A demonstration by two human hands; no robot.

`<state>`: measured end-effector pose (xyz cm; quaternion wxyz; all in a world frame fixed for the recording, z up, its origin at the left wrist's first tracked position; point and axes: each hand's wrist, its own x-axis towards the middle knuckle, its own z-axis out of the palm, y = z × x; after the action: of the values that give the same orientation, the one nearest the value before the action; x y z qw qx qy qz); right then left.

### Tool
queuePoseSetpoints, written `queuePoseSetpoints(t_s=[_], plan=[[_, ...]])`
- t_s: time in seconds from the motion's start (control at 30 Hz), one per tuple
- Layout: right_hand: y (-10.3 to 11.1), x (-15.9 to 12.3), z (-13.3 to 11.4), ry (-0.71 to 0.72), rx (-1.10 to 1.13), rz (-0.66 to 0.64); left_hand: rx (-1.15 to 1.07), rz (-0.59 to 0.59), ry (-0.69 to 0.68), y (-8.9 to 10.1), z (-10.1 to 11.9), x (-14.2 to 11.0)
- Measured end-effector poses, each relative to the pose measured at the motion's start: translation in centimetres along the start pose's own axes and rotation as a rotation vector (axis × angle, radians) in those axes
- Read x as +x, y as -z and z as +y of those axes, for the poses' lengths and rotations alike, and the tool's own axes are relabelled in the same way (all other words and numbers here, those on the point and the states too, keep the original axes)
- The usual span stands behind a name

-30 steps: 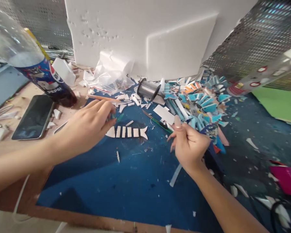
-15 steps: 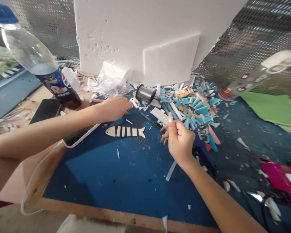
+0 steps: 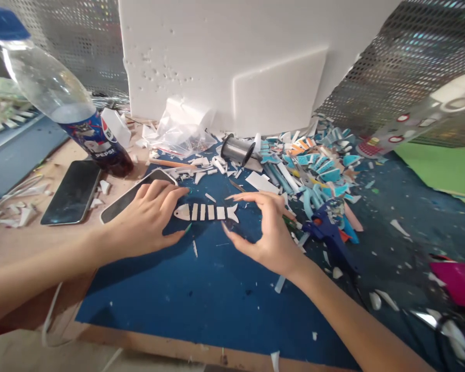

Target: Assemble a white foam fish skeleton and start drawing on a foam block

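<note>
A white fish cut into separate pieces lies flat on the blue mat (image 3: 170,299). Its head piece (image 3: 183,212) points left, with several narrow strips between it and the tail piece (image 3: 233,213). My left hand (image 3: 149,214) is beside the head, thumb and fingers apart and holding nothing. Around the tail end, my right hand (image 3: 269,230) keeps its thumb and forefinger spread, also with nothing in it. A thin craft knife (image 3: 237,186) lies partly hidden behind the right hand.
A blue glue gun (image 3: 331,235) and piled blue and white cut pieces (image 3: 318,165) are on the right. Two phones (image 3: 72,191) and a Pepsi bottle (image 3: 89,129) stand or lie left. A black spool (image 3: 237,150) sits behind; a white foam board (image 3: 201,57) rises beyond.
My left hand has come back toward me from the scraps behind to the fish's head. My right hand has shifted left and opened around the tail. The fish pieces keep their arrangement.
</note>
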<state>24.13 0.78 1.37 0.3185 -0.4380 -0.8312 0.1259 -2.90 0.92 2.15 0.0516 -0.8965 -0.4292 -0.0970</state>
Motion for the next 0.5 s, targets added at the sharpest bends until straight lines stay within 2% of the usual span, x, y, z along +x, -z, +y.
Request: queuePoseSetpoints(t_s=[0.07, 0.27, 0.5], plan=[[-0.7, 0.4, -0.7, 0.008, -0.002, -0.082, -0.030, 0.023, 0.017, -0.5, -0.2, -0.3], [-2.8, 2.3, -1.6, 0.065, -0.028, -0.197, -0.071, 0.088, -0.002, -1.1, -0.8, -0.6], [-3.8, 3.0, -1.2, 0.020, 0.006, -0.245, -0.109, 0.109, -0.035, -1.4, -1.0, -0.6]])
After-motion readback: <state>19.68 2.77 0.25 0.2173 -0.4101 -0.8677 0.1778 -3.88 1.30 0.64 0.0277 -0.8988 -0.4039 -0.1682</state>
